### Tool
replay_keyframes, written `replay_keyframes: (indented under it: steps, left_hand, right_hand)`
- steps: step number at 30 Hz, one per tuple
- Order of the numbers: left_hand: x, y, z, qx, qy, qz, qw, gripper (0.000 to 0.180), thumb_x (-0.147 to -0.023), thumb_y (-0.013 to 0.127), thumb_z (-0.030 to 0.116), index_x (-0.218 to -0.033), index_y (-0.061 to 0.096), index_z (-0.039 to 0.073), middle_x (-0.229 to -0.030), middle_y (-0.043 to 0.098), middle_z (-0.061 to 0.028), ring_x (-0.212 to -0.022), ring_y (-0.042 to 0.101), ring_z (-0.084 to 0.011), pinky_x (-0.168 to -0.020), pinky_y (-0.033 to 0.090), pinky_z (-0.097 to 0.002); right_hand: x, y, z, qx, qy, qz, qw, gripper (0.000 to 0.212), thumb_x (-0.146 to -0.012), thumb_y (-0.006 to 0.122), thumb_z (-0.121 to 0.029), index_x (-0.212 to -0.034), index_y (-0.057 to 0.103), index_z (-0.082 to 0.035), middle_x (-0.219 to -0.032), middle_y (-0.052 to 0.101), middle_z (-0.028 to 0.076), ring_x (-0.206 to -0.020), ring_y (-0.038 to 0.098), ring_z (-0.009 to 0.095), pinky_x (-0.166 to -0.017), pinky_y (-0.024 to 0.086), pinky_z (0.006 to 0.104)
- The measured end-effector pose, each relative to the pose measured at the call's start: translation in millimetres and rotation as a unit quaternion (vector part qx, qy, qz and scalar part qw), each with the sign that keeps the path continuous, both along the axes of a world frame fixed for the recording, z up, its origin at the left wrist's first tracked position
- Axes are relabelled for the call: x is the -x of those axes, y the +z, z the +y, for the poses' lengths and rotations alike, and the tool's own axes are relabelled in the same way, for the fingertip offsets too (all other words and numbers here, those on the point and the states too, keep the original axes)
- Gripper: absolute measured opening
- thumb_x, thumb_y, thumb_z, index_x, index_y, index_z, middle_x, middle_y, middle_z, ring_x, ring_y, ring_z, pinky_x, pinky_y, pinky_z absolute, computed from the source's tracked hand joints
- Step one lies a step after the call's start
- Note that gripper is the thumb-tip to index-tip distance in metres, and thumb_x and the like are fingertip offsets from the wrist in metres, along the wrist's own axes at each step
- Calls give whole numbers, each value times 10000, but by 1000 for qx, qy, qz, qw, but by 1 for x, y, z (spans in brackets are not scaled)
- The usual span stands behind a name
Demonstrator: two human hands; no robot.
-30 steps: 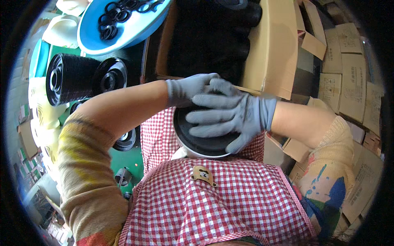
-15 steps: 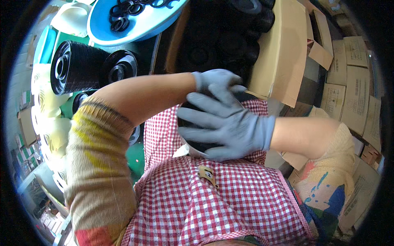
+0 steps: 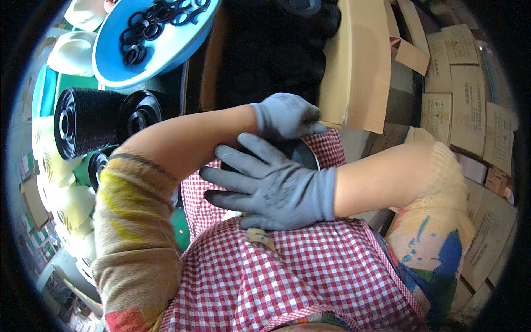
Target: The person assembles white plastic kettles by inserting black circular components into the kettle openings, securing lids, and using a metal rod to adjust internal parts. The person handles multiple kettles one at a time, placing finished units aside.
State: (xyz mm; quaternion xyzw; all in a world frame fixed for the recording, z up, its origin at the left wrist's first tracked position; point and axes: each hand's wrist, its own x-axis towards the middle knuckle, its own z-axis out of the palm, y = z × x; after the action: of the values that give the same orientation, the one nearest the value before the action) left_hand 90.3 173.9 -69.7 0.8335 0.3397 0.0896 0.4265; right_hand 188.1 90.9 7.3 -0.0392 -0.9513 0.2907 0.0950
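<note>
In a grey glove, my right hand [image 3: 276,185] lies palm down with its fingers spread, pointing left. Beneath it sits a dark round object [image 3: 303,154] with a pale rim, at my lap against the red-and-white checked apron [image 3: 249,276]; most of it is covered. Just beyond, my left hand [image 3: 285,117], also gloved in grey, has its fingers curled in. Whatever those fingers hold, if anything, is hidden. A small tan tag [image 3: 260,239] hangs on the apron close to my right hand.
A blue basin [image 3: 105,61] with black rings [image 3: 152,30] stands at far left. Nearer lie stacked black discs [image 3: 91,122]. Ahead, an open cardboard box [image 3: 359,66] contains dark round parts. Pale patterned pieces [image 3: 72,205] line the left; stacked cartons [image 3: 467,105] fill the right.
My right hand has slid left over the dark object, baring more of its right side and rim. My left hand's fingers look more curled. The whole view has shifted a little.
</note>
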Motion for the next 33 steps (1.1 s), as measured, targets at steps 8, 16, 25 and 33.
replay_keyframes:
  steps: [8, 16, 25, 33]
  left_hand:
    - [67, -16, -33, 322, 87, -108, 937, 451, -938, 626, 225, -1363, 537, 101, -1278, 637, -122, -1194, 604, -265, -1067, 437, -417]
    - [-17, 3, -4, -27, -98, 46, 994, 413, -923, 593, 475, -954, 714, 81, -861, 687, -199, -825, 659, -398, -721, 526, -473]
    - [61, 18, -21, 190, -19, -62, 980, 360, -914, 656, 212, -1258, 625, 110, -1286, 620, -135, -1220, 581, -290, -1052, 460, -399]
    - [-5, 2, -9, 10, -81, 64, 995, 358, -923, 607, 416, -991, 690, 74, -884, 685, -190, -867, 657, -399, -756, 514, -478]
  right_hand:
    - [-69, -41, 81, 9, 44, 41, 998, 828, -772, 562, -734, -1427, 512, -231, -1537, 375, 131, -1425, 257, 443, -1166, 73, 622]
    - [1, -2, -19, 42, -41, 12, 998, 610, -882, 562, -509, -1409, 520, -205, -1532, 375, 152, -1442, 256, 405, -1164, 64, 666]
    - [-66, -30, 66, -41, 88, 102, 990, 808, -774, 616, -661, -1412, 512, -175, -1469, 424, 198, -1389, 339, 428, -1164, 151, 618]
    - [-7, 11, -18, -4, -80, -66, 995, 618, -920, 483, -535, -1405, 514, -154, -1432, 443, 154, -1392, 298, 379, -1163, 113, 605]
